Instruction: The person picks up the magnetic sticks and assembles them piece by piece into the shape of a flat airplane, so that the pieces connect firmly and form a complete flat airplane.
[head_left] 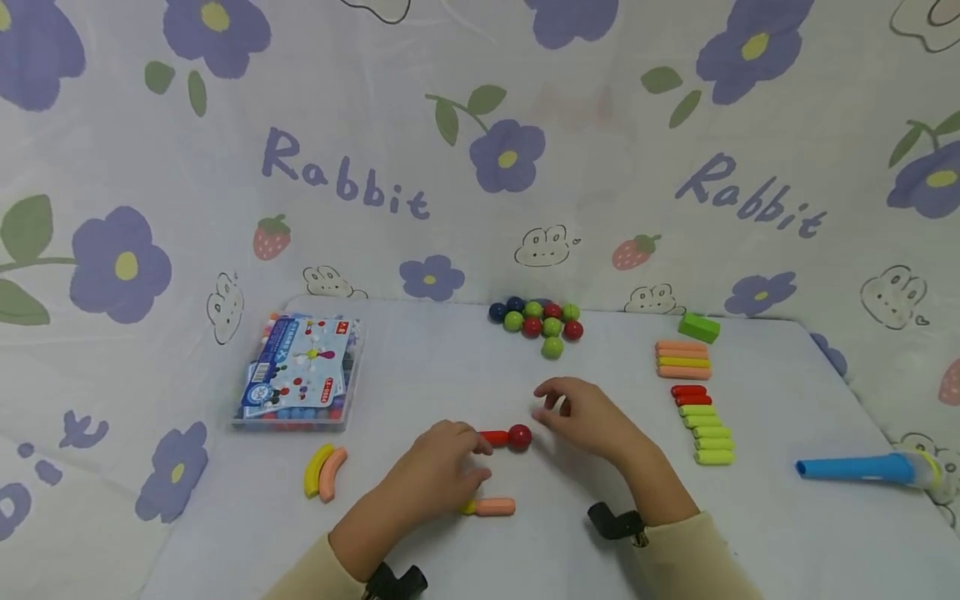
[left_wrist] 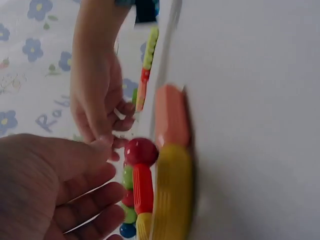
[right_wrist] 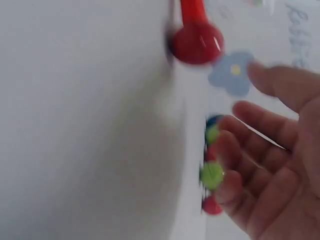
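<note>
In the head view, a dark red ball [head_left: 520,437] is attached to a red stick [head_left: 493,438] lying on the table. My left hand [head_left: 438,467] hovers over the stick's left end, fingers loosely bent around nothing. Below it lies an orange stick [head_left: 496,507] joined to a yellow piece [left_wrist: 172,195], partly hidden by that hand in the head view. The left wrist view shows another yellow piece [left_wrist: 144,226] following the red stick. My right hand [head_left: 585,417] is held to the right of the red ball, thumb and fingers apart, touching nothing.
A clear box [head_left: 348,400] with a printed card stands at the left, near yellow and orange curved sticks [head_left: 331,475]. Blue, green and red balls [head_left: 552,347] cluster at the back. A green block [head_left: 699,327], short sticks [head_left: 712,433] and a blue tube [head_left: 855,468] lie right.
</note>
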